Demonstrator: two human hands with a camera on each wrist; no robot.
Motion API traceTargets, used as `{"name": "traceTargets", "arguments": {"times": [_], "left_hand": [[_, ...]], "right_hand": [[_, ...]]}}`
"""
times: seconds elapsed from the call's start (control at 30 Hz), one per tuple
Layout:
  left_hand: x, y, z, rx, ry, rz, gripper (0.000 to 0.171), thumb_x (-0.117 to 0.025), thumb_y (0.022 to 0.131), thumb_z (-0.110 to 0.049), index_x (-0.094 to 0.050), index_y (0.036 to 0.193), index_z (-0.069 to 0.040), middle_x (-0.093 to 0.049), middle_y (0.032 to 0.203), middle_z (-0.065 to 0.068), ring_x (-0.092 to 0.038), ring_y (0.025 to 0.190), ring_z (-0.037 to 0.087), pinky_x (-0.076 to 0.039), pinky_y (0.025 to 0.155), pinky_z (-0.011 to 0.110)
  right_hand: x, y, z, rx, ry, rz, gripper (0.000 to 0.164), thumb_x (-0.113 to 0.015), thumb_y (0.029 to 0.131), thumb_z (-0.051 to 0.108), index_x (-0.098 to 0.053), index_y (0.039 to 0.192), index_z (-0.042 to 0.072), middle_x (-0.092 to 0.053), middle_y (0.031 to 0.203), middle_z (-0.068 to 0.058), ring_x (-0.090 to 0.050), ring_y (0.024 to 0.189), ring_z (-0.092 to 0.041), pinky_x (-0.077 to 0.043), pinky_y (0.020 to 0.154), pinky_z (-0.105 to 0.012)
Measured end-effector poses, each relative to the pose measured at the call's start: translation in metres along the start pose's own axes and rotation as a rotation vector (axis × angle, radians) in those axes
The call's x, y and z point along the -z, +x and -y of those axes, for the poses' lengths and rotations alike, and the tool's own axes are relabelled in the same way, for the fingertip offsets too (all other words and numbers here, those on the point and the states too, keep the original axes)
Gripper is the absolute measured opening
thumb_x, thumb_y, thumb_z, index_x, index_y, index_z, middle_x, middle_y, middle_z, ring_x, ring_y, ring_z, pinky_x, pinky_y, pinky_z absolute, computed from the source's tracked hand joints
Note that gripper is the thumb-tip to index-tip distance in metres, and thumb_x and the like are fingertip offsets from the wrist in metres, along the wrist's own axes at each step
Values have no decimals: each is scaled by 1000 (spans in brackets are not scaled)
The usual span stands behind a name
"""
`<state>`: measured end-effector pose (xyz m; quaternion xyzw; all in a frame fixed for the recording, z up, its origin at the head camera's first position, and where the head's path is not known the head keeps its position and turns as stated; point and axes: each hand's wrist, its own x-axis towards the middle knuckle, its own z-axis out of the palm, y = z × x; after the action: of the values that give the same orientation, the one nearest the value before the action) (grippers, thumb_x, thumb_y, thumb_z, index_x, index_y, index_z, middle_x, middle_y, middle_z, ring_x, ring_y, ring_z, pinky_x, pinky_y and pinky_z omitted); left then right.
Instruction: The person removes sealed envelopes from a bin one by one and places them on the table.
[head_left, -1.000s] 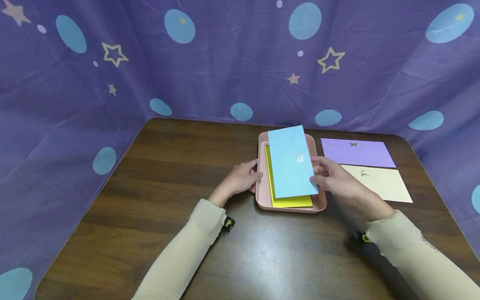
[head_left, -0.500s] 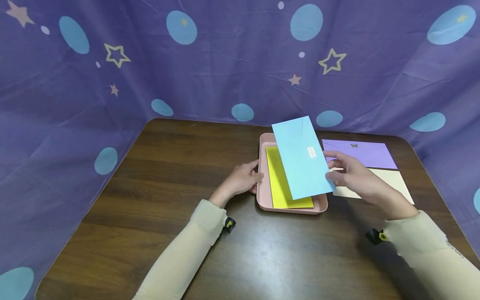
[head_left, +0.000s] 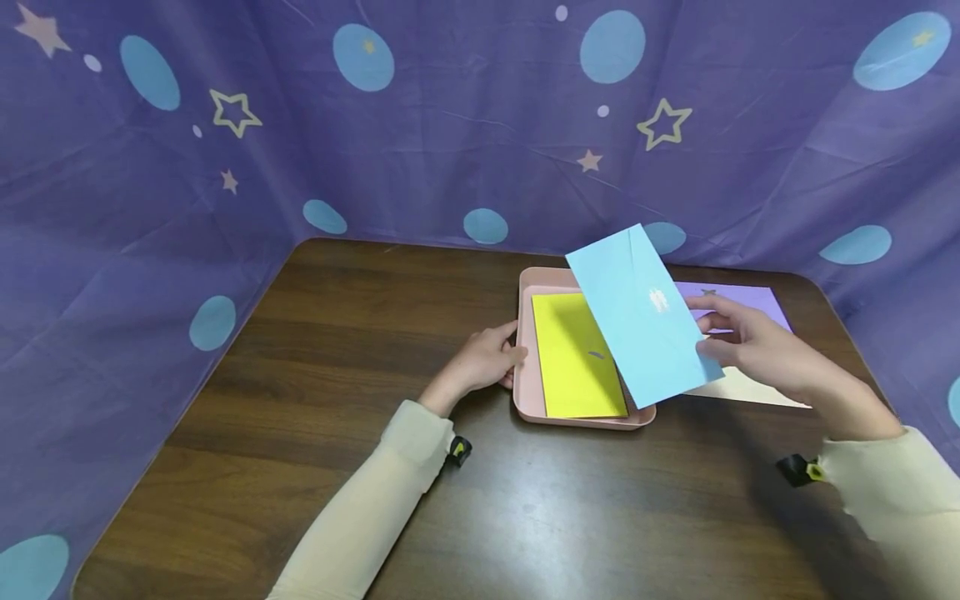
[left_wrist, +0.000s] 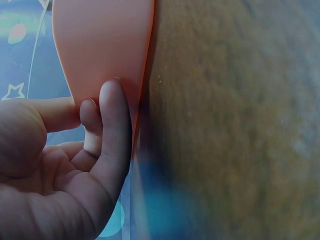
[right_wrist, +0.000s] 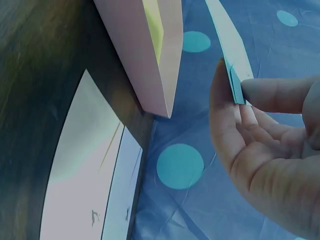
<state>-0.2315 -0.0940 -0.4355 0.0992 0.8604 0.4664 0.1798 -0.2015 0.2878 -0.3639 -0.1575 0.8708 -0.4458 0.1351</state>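
Note:
My right hand point(head_left: 765, 346) pinches a light blue envelope point(head_left: 637, 321) by its right edge, thumb on top and fingers beneath. The envelope is held tilted above the right side of a pink tray point(head_left: 530, 392). In the right wrist view, the blue envelope point(right_wrist: 232, 45) shows nearly edge-on between thumb and fingers. A yellow envelope point(head_left: 573, 358) lies in the tray, partly covered by the blue one. At the tray's left side, my left hand point(head_left: 480, 358) grips the rim, thumb over it and fingers against the outer wall, as the left wrist view of the tray point(left_wrist: 105, 45) shows.
To the right of the tray, a purple envelope point(head_left: 757, 302) and a cream envelope point(head_left: 761, 387) lie on the brown wooden table point(head_left: 360, 333), partly hidden by my right hand and the blue envelope. A purple patterned cloth point(head_left: 450, 125) hangs behind the table.
My right hand has lifted the blue envelope off the yellow one and carried it to the right, turning it slightly. More of the yellow envelope shows. The left hand and tray have stayed put.

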Motion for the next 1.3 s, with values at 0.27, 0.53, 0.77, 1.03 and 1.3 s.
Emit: {"name": "traceTargets", "arguments": {"times": [0.27,0.53,0.77,1.03,1.3], "left_hand": [[0,0,1,5,-14,6,62,-59,108,-17,-37,165,-6,-61,83,11,-71,65,19,-63,64,32],[0,2,1,5,-12,5,62,-60,108,-18,-38,165,-6,-62,83,12,-72,65,19,-63,64,32],[-1,1,1,16,-6,-1,62,-60,108,-18,-38,165,-7,-61,83,12,-72,65,19,-62,64,32],[-1,-1,1,28,9,-11,62,-60,108,-19,-37,165,-7,-61,83,11,-71,65,19,-61,64,31],[-1,-1,2,5,-7,-4,62,-59,108,-17,-37,165,-7,-60,82,11,-71,64,18,-62,65,31]], "right_hand": [[14,-10,-4,81,-133,-21,56,-60,102,-6,-43,155,-1,-68,113,-10,-68,95,-6,-54,75,-22],[29,-16,-14,206,-239,-63,56,-64,97,-14,-53,150,0,-64,118,10,-65,97,0,-49,75,-15],[43,-19,-22,276,-325,-73,55,-65,93,-18,-57,144,2,-67,109,4,-65,91,-4,-48,74,-15],[57,-25,-30,251,-420,-67,52,-66,93,-17,-60,139,6,-68,102,2,-64,88,-3,-49,70,-17],[65,-30,-37,167,-510,-56,50,-68,93,-15,-61,137,8,-66,102,2,-61,86,-1,-48,68,-19]]}}
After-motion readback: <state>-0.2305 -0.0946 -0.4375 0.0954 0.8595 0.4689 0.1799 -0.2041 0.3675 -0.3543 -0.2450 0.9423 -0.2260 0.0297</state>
